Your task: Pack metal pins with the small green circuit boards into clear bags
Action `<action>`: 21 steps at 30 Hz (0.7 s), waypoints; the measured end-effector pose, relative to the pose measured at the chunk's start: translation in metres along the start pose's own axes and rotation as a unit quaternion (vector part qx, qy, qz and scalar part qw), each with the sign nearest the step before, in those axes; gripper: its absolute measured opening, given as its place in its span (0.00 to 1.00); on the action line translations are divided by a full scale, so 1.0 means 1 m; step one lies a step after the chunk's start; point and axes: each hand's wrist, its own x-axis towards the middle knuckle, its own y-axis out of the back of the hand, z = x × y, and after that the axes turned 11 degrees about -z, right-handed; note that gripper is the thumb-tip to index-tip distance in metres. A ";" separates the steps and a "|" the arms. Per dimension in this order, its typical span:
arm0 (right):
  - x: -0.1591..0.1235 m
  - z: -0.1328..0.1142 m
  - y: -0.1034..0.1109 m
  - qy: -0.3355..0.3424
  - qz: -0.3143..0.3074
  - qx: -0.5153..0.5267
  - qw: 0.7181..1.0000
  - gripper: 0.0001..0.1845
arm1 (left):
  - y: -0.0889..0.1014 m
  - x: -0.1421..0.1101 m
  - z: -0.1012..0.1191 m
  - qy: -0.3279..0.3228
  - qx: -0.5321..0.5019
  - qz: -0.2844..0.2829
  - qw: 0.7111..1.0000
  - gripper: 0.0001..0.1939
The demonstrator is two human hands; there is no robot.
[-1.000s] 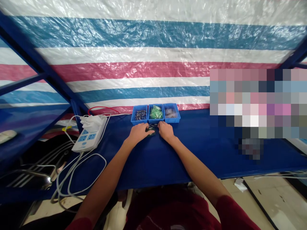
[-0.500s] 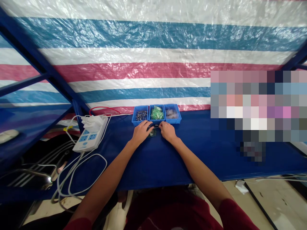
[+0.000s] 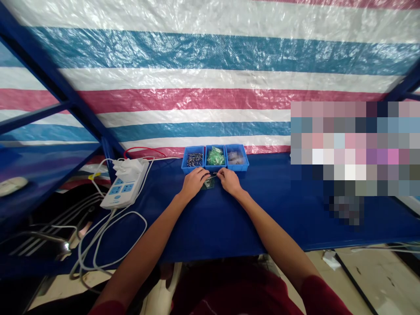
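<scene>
My left hand rests low over the blue table with its fingers curled together, just in front of the bins; what its fingertips grip is too small to make out. Opposite it, my right hand pinches the end of a thin metal piece that lies across the gap between the hands. Below this gap a small green-tinted clear bag lies flat, partly covered by my left hand. Behind the hands stand a blue bin of small black-and-silver pieces, one of green bags and one of clear bags.
A white power strip with plugged-in adapters sits to the left, its looped cable trailing over the table's front edge. A striped plastic sheet hangs behind the blue table. The right side is blurred out by blocks.
My left fingers have drawn in, and the thumb is no longer stretched out over the bag, so more of the bag shows. My right hand stays pinched in nearly the same place.
</scene>
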 end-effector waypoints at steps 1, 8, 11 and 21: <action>0.000 0.000 0.000 0.002 0.001 0.003 1.000 0.09 | 0.000 0.000 0.000 0.001 -0.001 -0.002 1.000 0.13; 0.002 0.002 -0.002 0.011 0.010 0.020 1.000 0.08 | 0.000 0.000 0.000 0.000 -0.012 -0.014 1.000 0.13; 0.002 0.002 -0.002 0.014 0.013 0.030 0.999 0.08 | 0.000 0.000 0.000 0.002 -0.013 -0.015 1.000 0.14; 0.004 0.005 0.000 -0.016 0.065 0.080 0.995 0.09 | 0.002 -0.001 0.002 -0.014 -0.034 -0.006 0.999 0.15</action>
